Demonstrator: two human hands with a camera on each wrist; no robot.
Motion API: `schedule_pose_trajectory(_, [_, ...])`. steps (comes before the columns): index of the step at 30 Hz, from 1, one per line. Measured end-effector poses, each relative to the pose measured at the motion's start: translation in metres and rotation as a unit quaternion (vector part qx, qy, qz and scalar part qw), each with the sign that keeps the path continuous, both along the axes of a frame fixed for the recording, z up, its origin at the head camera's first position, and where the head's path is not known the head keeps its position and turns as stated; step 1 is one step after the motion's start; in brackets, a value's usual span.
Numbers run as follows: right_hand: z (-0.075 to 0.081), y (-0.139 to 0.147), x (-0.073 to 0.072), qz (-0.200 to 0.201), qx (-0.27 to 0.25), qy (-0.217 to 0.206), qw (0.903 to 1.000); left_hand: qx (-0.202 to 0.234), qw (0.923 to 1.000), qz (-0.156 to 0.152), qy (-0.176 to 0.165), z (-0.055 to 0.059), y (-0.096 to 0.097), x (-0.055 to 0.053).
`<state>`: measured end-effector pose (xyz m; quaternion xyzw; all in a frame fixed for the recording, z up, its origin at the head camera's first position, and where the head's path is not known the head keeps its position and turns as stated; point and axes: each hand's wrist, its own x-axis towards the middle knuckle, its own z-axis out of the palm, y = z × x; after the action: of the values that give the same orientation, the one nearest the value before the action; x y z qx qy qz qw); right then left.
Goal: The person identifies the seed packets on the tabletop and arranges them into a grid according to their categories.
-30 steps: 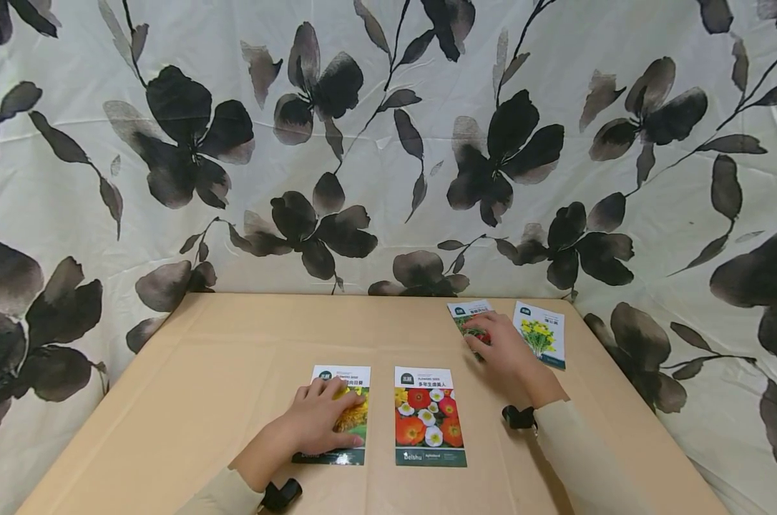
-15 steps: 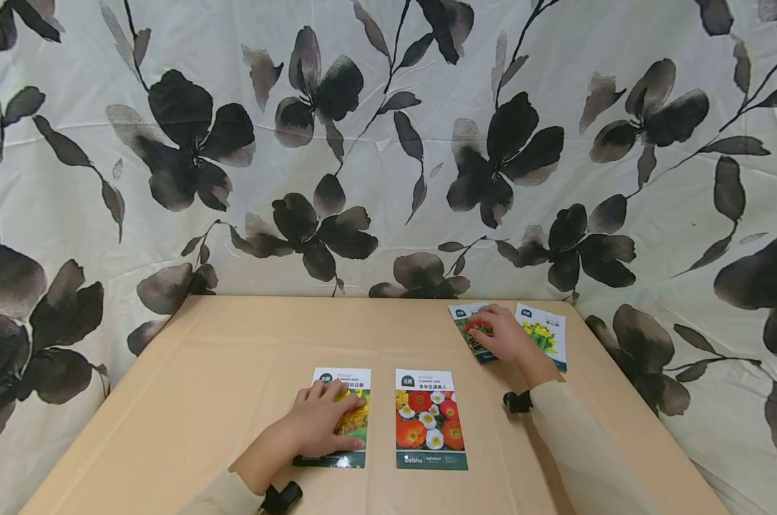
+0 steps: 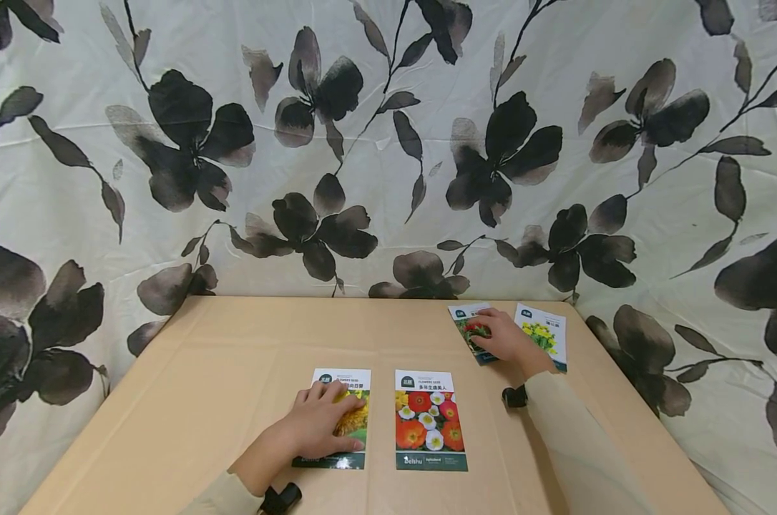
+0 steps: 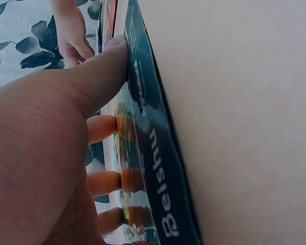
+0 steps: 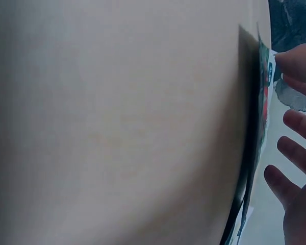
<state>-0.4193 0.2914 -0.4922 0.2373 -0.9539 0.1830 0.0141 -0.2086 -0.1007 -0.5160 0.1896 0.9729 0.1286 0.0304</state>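
Observation:
Spread across a sunflower seed packet (image 3: 355, 376), my left hand (image 3: 324, 423) rests with its fingers nearly straight. In the left wrist view its thumb and fingertips touch the packet's glossy face (image 4: 158, 153). At the far right, my right hand (image 3: 507, 337) lies over a seed packet with red flowers (image 3: 464, 315), hiding part of it. The right wrist view has that packet (image 5: 265, 97) edge-on with a dark shadow beside it. There the right hand's fingers (image 5: 290, 148) are spread apart, and one digit meets the packet's upper end.
A poppy seed packet (image 3: 431, 422) lies flat to the right of the left hand. Behind the right hand, a packet with yellow flowers (image 3: 544, 332) lies near the tan table's (image 3: 234, 357) back right corner. A floral cloth (image 3: 388, 157) hangs behind the table.
My right hand has moved slightly away toward the back over the red-flower packet, then barely shifted. The left hand has stayed on the sunflower packet.

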Motion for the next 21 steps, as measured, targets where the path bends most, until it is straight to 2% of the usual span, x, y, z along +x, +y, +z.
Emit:
schedule_pose_trajectory(11, [0.000,-0.003,-0.006,0.013,0.029,-0.011,0.9994,-0.002,1.0000,0.001,-0.002,0.000,0.000,-0.001])
schedule_pose_trajectory(18, [0.000,-0.003,-0.008,0.017,0.038,-0.020,0.9989,0.002,0.9999,0.002,-0.015,0.018,0.004,0.006])
schedule_pose_trajectory(21, [-0.001,-0.004,-0.010,0.017,0.044,-0.027,0.9985,0.007,0.9999,0.001,-0.010,0.016,0.002,0.005])
